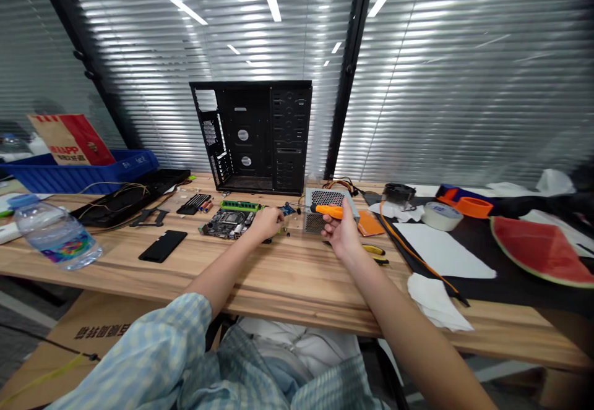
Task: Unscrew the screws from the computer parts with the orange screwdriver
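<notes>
My right hand grips an orange-handled screwdriver, its thin shaft pointing left, above the table. Just behind the hand stands a metal computer power supply with a perforated mesh face. My left hand reaches over the table with its fingertips close to a small blue circuit board, just right of a computer motherboard. Whether those fingertips pinch something tiny is too small to tell. A green RAM stick lies at the motherboard's far edge. Several tiny parts sit near my left hand.
An open black PC case stands at the table's back. A water bottle lies at left, near a black phone. Yellow-handled pliers lie right of my right hand. Further right are a tape roll and a watermelon-shaped mat.
</notes>
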Motion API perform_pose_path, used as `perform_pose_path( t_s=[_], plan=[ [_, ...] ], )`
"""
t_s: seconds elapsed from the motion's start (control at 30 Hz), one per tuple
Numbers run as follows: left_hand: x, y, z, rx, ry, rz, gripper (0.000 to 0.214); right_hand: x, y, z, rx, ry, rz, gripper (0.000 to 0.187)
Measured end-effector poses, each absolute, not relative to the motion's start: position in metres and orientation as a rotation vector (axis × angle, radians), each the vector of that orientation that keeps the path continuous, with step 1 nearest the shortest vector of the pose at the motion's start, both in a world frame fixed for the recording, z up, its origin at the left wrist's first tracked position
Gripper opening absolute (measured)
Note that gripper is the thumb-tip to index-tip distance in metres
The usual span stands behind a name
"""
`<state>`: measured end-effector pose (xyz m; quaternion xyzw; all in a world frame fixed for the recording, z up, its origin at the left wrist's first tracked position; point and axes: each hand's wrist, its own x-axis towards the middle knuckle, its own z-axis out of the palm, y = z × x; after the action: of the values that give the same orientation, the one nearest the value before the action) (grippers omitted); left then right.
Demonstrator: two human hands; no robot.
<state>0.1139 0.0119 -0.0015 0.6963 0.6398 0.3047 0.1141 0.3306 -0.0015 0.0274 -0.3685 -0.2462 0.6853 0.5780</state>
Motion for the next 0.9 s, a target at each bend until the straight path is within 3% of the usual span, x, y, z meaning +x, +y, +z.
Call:
perform_pose_path(
  t_s=[0.67, 0.9],
  plan=[
    [0.14, 0.011, -0.011, 2.636, 1.805, 0.447, 0.03, 0.329, -0.002, 0.021, -0.774, -0.806, 1.409, 0.048],
    [0.149, 0.013, -0.021, 2.645, 1.796, 0.405, 0.028, 0.331, 0.0, 0.02, -0.681, -0.771, 1.387, 0.051]
  ],
)
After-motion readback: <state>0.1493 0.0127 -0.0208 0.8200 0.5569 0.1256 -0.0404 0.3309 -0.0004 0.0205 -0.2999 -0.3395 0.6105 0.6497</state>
